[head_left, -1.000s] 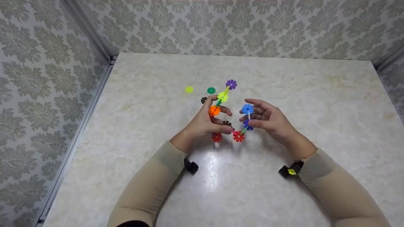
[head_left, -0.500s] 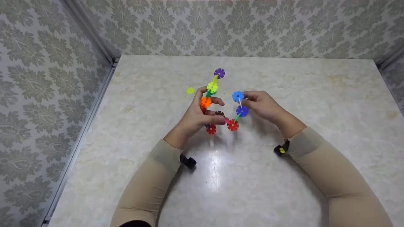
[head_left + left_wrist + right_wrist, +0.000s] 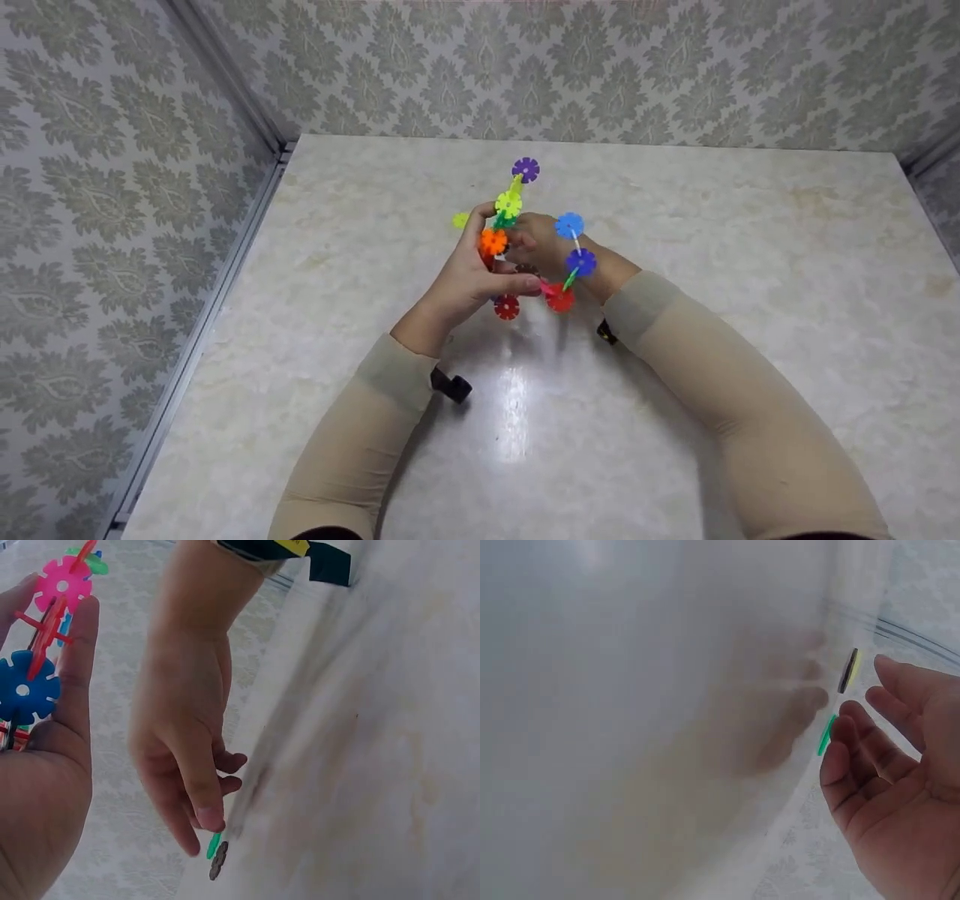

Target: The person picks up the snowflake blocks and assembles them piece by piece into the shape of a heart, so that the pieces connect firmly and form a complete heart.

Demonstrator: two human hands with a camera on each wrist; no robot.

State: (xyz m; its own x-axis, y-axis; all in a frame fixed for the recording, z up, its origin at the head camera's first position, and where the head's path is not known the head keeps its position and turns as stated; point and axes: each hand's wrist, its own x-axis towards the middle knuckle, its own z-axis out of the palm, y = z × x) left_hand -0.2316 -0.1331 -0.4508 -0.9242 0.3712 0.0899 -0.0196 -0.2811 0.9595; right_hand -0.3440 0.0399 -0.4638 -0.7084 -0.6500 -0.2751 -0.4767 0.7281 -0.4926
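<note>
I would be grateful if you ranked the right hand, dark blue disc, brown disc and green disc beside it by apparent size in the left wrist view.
1. Right hand
2. Dark blue disc
3. Brown disc
4. Green disc
The last two show nearly edge-on; true sizes unsure.

discs (image 3: 570,225): smooth plastic | tabletop (image 3: 600,450): glossy, smooth | sleeves (image 3: 720,367): matt cloth | rail (image 3: 193,341): metal

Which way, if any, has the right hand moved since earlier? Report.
Yes: in the head view, the right hand moved left over the table, away from its right edge.
</note>
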